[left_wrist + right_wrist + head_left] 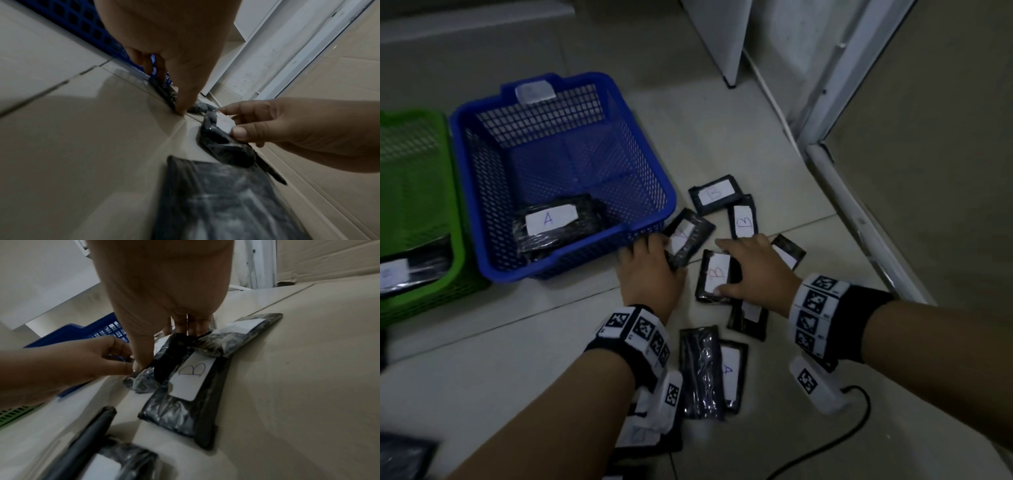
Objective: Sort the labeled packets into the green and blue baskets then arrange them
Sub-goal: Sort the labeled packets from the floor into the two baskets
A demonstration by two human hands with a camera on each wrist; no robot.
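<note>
Both hands are pinching packets off the floor — left hand (650, 270) on the A-looking packet (690, 240), right hand (753, 270) on a B packet (715, 274) — easy to drop one in the wrong basket.

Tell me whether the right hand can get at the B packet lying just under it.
Probably yes: the right hand already rests on that B packet, thumb at its near edge, fingers at the far end, and its label side is otherwise uncovered.
</note>
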